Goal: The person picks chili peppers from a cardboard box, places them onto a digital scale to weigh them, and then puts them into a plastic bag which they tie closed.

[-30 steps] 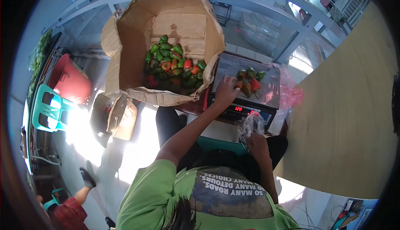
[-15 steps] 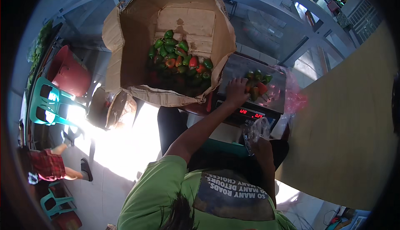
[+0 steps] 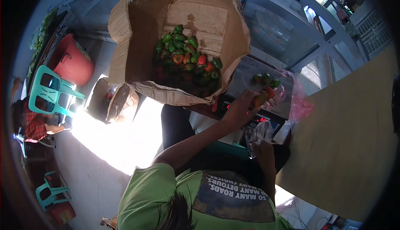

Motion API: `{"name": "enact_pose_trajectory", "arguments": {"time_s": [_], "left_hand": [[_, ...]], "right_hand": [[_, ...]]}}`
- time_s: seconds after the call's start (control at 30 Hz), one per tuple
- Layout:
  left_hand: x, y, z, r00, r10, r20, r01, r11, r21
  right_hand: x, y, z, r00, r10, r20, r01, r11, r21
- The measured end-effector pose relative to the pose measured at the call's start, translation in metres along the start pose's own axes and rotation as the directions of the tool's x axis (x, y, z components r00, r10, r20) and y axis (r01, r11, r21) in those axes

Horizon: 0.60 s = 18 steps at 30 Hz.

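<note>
My left hand (image 3: pixel 241 109) is closed around bell peppers (image 3: pixel 261 99), one red and one greenish-orange, above the near edge of a digital scale. Several green peppers (image 3: pixel 266 80) lie on the scale's metal plate (image 3: pixel 242 78). In front of the scale, my right hand (image 3: pixel 264 150) grips a clear plastic bag (image 3: pixel 259 135), its mouth pointing up toward the scale. Left of the scale, a large open cardboard box (image 3: pixel 143 89) holds many green and red peppers (image 3: pixel 187 58). My left palm and some fingertips are hidden.
A pink plastic bag (image 3: pixel 301 105) hangs at the scale's right side, beside a wide wooden board (image 3: pixel 341 134). On the left stand a red tub (image 3: pixel 75 63), turquoise chairs (image 3: pixel 43 90) and a small carton (image 3: pixel 121 105). A person in red plaid (image 3: pixel 35 124) is at the far left.
My left hand has drawn back toward me from the scale plate, bringing peppers with it. My right hand keeps the bag. The person at the left has moved farther away.
</note>
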<state>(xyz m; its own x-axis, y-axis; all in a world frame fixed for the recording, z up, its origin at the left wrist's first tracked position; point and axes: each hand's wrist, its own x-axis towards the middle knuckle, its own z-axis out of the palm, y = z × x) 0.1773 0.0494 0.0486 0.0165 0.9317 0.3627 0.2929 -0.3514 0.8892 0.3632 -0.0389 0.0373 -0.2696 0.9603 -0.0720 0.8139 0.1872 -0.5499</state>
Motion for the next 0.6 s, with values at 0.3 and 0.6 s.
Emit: {"name": "enact_pose_trajectory", "arguments": {"time_s": [0.3, 0.6], "left_hand": [[0.028, -0.001, -0.094, 0.986, 0.069, -0.151, -0.036, 0.977, 0.21], [0.035, -0.108, -0.096, 0.937, -0.348, 0.009, 0.27, 0.743, 0.613]], "right_hand": [[0.006, -0.004, -0.002, 0.994, -0.099, -0.045, 0.102, 0.993, 0.067], [0.002, -0.001, -0.004, 0.999, -0.021, -0.03, 0.022, 0.999, 0.047]]}}
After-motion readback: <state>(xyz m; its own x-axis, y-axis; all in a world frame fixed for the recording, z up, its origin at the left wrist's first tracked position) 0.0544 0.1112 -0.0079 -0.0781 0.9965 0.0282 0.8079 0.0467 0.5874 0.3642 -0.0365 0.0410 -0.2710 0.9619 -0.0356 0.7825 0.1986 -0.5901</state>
